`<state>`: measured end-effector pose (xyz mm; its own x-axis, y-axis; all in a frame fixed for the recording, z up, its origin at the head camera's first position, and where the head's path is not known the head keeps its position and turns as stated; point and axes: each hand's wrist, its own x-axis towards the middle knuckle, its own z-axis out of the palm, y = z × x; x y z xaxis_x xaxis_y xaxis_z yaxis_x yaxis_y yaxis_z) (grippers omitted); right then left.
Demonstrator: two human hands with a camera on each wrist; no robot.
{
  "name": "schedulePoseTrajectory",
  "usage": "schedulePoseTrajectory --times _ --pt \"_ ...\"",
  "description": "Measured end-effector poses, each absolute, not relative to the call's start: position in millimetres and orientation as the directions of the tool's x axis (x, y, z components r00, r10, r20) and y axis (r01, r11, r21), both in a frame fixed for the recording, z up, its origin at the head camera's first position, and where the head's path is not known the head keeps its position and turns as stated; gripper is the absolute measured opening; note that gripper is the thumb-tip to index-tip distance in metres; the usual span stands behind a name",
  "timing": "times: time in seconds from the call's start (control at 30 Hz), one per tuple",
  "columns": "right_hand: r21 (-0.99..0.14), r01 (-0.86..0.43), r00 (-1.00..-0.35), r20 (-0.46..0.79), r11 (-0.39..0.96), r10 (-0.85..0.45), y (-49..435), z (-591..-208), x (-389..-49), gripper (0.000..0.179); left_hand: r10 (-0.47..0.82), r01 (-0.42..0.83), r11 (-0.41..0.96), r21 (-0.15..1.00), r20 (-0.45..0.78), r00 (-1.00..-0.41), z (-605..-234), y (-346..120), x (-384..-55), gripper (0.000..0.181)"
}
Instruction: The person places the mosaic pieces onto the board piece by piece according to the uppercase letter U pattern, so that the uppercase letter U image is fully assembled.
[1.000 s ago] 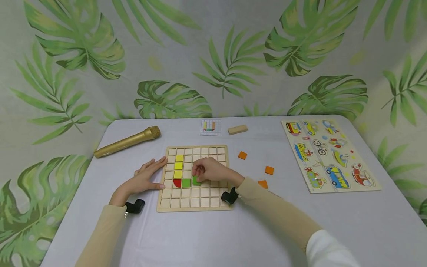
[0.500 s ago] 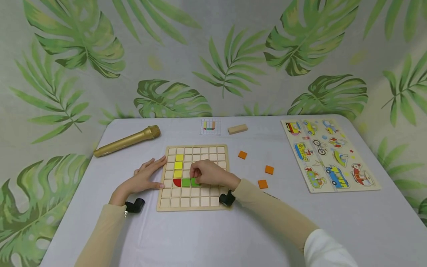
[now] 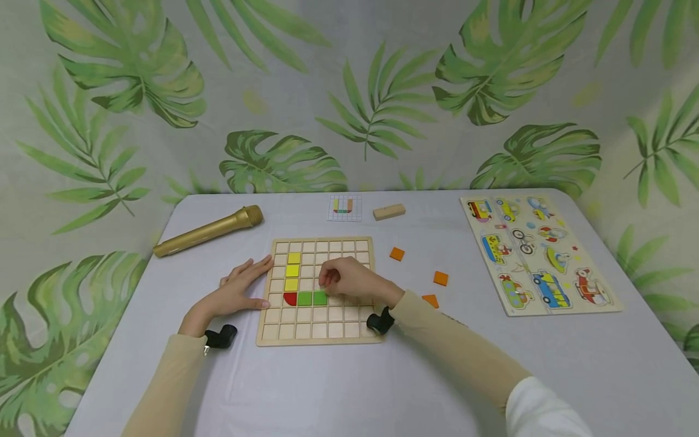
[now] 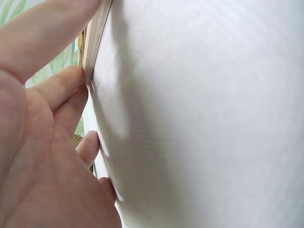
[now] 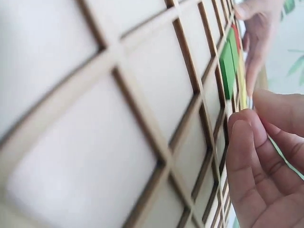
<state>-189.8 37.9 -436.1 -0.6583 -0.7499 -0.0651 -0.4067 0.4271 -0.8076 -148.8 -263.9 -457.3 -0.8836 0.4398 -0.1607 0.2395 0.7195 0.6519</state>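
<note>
My left hand (image 3: 240, 288) rests at the left edge of the wooden grid board (image 3: 311, 332), fingers spread on the cloth and thumb at the frame. In the left wrist view the fingertips (image 4: 76, 78) meet the board's side. Over the middle of the board my right hand (image 3: 349, 278) has curled fingers, thumb close to the index finger. Just left of it lie two green square tiles (image 3: 304, 298) in cells, beside a red quarter-round tile (image 3: 290, 299) under a column of yellow tiles (image 3: 293, 271). A thin green line (image 5: 285, 156) shows between the right fingers; I cannot tell what it is.
Several orange tiles (image 3: 440, 278) lie right of the board. Behind it are a pattern card (image 3: 344, 208) and a wooden block (image 3: 389, 212). A gold microphone (image 3: 210, 231) is at the left, a vehicle puzzle board (image 3: 540, 255) at the right.
The right hand has set a second green tile into the cell beside the first and has drawn slightly back to the right, off it. The left hand has stayed in place.
</note>
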Motion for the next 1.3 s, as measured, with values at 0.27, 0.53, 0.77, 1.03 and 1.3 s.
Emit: schedulePoseTrajectory --times 0.27,0.53,0.77,1.03,1.3 --pt "-0.852 -0.346 -0.691 -0.052 0.394 -0.721 72.1 -433.4 -196.7 0.008 0.44 0.239 0.715 0.657 -0.157 -0.884 -457.4 -263.5 -147.6 0.093" --pt "-0.9 -0.221 -0.706 -0.119 0.377 -0.698 125.4 -435.3 -197.8 0.012 0.437 0.24 0.721 0.65 -0.159 -0.885 -458.7 -264.1 -147.5 0.093" --pt "-0.869 -0.223 -0.759 -0.13 0.442 -0.638 164.9 -435.1 -191.0 0.01 0.439 0.244 0.721 0.648 -0.155 -0.885 -458.9 -264.6 -147.6 0.093" --pt "-0.868 -0.181 -0.777 -0.162 0.463 -0.609 196.8 -440.7 -184.9 0.011 0.438 0.244 0.719 0.65 -0.152 -0.886 -459.8 -264.4 -148.6 0.093" --pt "-0.873 -0.193 -0.754 -0.16 0.448 -0.637 213.5 -443.0 -175.2 0.012 0.44 0.245 0.718 0.651 -0.154 -0.885 -459.5 -264.0 -147.8 0.092"
